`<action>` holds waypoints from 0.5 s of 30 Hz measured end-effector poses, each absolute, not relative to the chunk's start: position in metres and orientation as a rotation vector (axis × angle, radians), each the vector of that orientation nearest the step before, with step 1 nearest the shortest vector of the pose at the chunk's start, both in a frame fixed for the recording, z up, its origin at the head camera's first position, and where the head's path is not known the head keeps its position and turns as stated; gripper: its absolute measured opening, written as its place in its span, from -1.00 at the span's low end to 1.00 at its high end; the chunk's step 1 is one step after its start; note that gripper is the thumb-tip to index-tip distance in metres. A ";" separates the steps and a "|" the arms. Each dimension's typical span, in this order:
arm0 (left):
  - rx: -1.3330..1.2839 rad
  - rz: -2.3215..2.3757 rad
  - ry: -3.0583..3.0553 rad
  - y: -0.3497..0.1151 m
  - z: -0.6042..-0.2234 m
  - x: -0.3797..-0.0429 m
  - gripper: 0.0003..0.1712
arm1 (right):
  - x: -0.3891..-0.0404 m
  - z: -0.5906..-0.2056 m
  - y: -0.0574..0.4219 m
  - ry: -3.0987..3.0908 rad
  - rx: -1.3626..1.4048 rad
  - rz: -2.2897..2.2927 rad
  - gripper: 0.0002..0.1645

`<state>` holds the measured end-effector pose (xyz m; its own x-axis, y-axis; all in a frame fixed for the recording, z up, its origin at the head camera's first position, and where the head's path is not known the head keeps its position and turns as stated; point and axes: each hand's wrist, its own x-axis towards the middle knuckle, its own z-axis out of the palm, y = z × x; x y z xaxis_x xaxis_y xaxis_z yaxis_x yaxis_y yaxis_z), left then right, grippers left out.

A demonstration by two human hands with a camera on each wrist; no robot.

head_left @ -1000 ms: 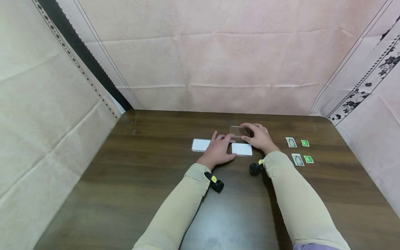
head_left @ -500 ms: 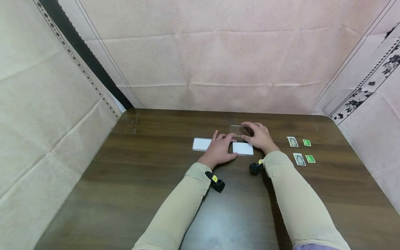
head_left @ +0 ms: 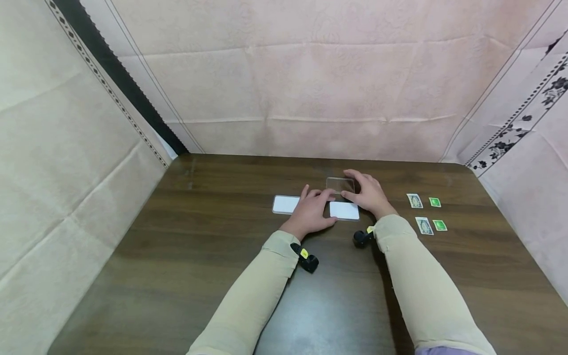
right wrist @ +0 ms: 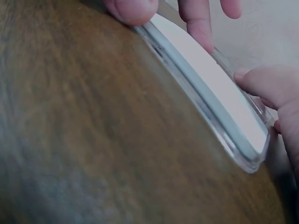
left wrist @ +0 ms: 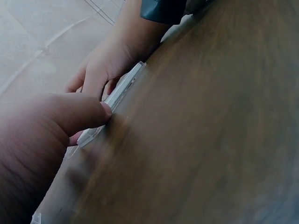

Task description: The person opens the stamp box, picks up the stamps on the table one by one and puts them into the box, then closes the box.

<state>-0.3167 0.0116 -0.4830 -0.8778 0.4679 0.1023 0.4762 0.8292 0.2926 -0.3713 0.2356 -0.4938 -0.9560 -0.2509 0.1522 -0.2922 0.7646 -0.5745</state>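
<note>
My left hand [head_left: 312, 212] grips a shallow clear plastic box [head_left: 343, 211] with a white top surface, thumb along its near edge and fingers at the far side. In the right wrist view, the box's white face [right wrist: 210, 77] sits inside a clear rim. Just behind it lies a see-through plastic panel [head_left: 339, 185]; whether it joins the box is unclear. My right hand [head_left: 367, 196] arches over the panel's right side, its thumb by the box's far edge and its index finger past the panel's far edge. A second white-topped box [head_left: 285, 204] is partly covered by my left hand.
On the right of the brown wooden table [head_left: 213, 236] lie two picture cards, one farther back [head_left: 414, 200] and one nearer card [head_left: 424, 226]. Beside them are small green squares, a back one [head_left: 435, 202] and a front one [head_left: 440, 225]. Pale cloth [head_left: 310, 84] hangs behind.
My right index finger has lifted slightly away from the clear panel's far edge. My left hand and the boxes stay where they were.
</note>
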 end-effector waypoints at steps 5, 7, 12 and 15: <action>-0.764 -0.510 -2.977 0.012 -0.485 -0.317 -0.12 | -0.369 -0.496 0.238 -2.795 0.409 1.094 -0.19; -0.765 -0.524 -2.975 0.011 -0.486 -0.317 -0.12 | -0.367 -0.497 0.239 -2.747 0.392 1.159 -0.21; -0.767 -0.540 -2.971 0.011 -0.486 -0.317 -0.14 | -0.365 -0.497 0.240 -2.682 0.383 1.183 -0.27; -0.767 -0.542 -2.972 0.011 -0.485 -0.317 -0.14 | -0.364 -0.497 0.240 -2.665 0.368 1.189 -0.30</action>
<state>-0.3170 0.0107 -0.4849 -0.8785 0.4650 0.1094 0.4737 0.8183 0.3256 -0.3643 0.2398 -0.4973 -0.9489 -0.1442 0.2806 -0.3051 0.6455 -0.7001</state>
